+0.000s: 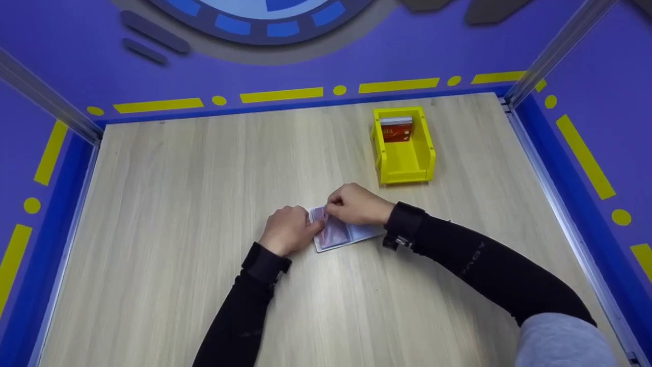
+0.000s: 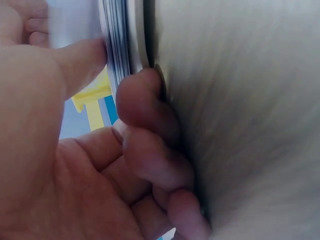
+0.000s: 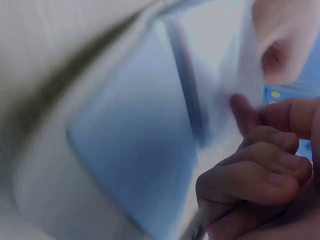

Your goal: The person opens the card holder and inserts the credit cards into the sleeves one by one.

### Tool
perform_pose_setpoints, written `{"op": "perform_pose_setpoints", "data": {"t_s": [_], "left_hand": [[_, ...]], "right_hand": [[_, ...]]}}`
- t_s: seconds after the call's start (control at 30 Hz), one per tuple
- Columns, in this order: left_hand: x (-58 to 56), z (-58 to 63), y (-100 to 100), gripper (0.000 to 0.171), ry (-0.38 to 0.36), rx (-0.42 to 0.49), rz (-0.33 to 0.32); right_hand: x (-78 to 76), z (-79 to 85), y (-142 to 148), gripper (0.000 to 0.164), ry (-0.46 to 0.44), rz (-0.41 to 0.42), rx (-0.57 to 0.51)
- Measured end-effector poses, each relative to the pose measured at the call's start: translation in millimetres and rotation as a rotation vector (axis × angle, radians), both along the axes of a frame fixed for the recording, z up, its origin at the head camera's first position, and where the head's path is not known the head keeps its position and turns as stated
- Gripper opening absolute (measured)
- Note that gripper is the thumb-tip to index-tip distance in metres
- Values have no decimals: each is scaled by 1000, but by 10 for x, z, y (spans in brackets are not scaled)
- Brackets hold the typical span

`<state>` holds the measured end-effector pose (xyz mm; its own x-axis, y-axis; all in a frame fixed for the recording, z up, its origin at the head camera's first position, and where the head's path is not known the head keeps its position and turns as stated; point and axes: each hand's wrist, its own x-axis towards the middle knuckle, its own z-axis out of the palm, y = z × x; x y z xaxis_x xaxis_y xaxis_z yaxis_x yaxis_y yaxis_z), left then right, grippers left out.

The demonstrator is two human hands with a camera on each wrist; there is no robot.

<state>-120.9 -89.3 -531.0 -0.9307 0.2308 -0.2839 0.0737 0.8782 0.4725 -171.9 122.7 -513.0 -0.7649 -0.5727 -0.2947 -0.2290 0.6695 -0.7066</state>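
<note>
A thin card holder booklet [image 1: 335, 235] with clear, shiny sleeves lies on the table between my hands. My left hand [image 1: 288, 230] grips its left edge, thumb on top and curled fingers underneath; the left wrist view shows the edges of several stacked pages [image 2: 117, 42] by the thumb. Over the upper part of the booklet, my right hand [image 1: 359, 205] pinches a sheer sleeve or page between thumb and forefinger. Its other fingers [image 3: 250, 182] are curled in. In the right wrist view, a bluish pocket [image 3: 137, 130] is blurred, and I cannot tell whether a card is also in the pinch.
Behind the right hand stands an open yellow bin [image 1: 406, 177], with a stack of red-faced cards [image 1: 397, 133] against its back left. Purple and blue walls [image 1: 285, 81] with yellow marks border the wooden table [image 1: 168, 229] at the back and both sides.
</note>
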Motion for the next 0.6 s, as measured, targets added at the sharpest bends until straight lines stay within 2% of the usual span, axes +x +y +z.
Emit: {"op": "perform_pose_setpoints", "data": {"t_s": [0.07,0.17,0.3,0.4,0.5,0.6], "left_hand": [[0,0,-12,55,6,3,-3],[-7,2,-21,52,13,6,-7],[-6,-3,-26,62,20,12,6],[2,-11,-24,68,32,12,11],[11,-16,-15,68,28,7,7],[13,-15,2,65,6,2,10]], "right_hand": [[5,-21,-36,34,2,-4,14],[13,-21,-41,45,-10,-30,42],[22,5,-23,62,-8,-26,37],[29,14,-4,67,-14,-8,21],[32,57,28,63,-13,37,41],[3,173,75,44,75,75,83]]}}
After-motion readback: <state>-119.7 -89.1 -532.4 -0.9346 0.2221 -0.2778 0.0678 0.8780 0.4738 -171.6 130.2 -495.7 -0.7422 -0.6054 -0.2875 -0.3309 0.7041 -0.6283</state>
